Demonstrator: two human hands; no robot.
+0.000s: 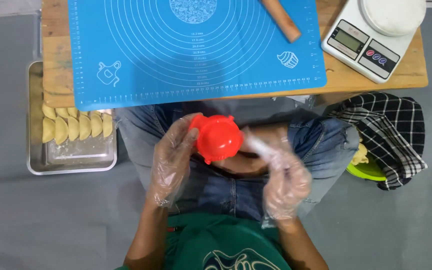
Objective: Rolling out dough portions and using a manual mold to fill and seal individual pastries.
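low wooden table on grey floor

wooden table (371, 80) carries a blue baking mat (196, 55) over most of its top, front edge overhanging. rolling pin (282, 20) lies on the mat near the back. white kitchen scale (361, 47) at the right edge. on the floor (51, 220): metal tray (71, 162) left, checked cloth (391, 135) right.

left hand (173, 157) grips red dumpling press (219, 137) | right hand (286, 182) blurred beside | dumplings (76, 126) in tray (71, 167)
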